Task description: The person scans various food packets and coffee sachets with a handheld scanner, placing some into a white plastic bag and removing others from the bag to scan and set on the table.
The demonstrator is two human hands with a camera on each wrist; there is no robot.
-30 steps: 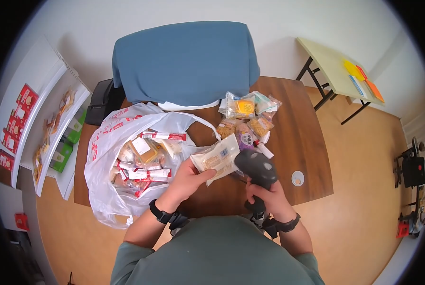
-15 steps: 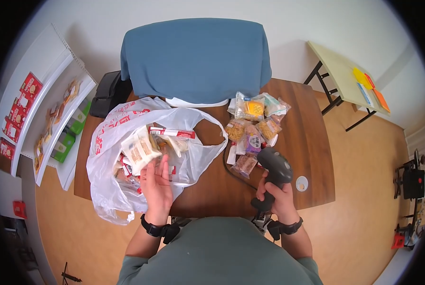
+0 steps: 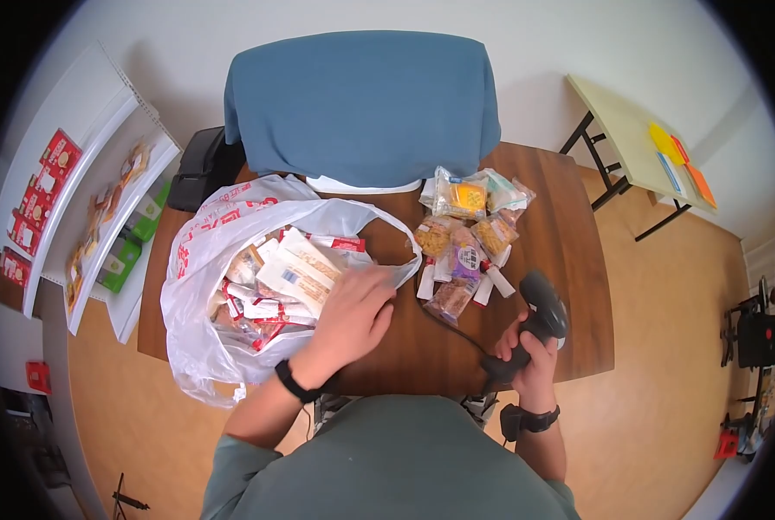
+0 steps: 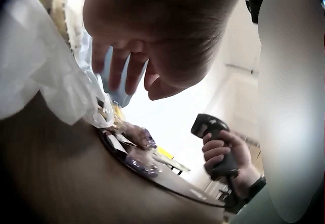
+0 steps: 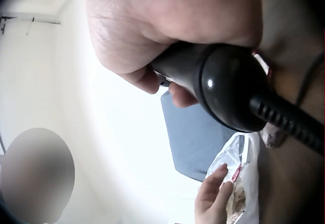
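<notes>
My left hand [image 3: 351,322] hovers at the right side of the white plastic bag [image 3: 188,325], its fingers loose and holding nothing. In the left wrist view those fingers [image 4: 118,71] hang apart from one another. Just left of the hand, a flat cream-coloured food packet [image 3: 299,276] lies on top of the bag's contents, above red-and-white stick packets [image 3: 270,310]. My right hand [image 3: 536,364] grips a black barcode scanner [image 3: 545,308] by its handle, over the right part of the table. In the right wrist view the scanner's coiled cable [image 5: 284,117] leaves the base of the handle.
Several snack packets [image 3: 465,260] are piled on the brown table [image 3: 569,251], right of the bag. A blue cloth [image 3: 361,113] covers something at the back. White shelves [image 3: 101,173] with boxes stand on the left, a small folding table [image 3: 638,147] on the right.
The left hand carried the cream packet leftward from the scanner into the bag, let it go and drew back to the right. The right hand has moved the scanner right and lower.
</notes>
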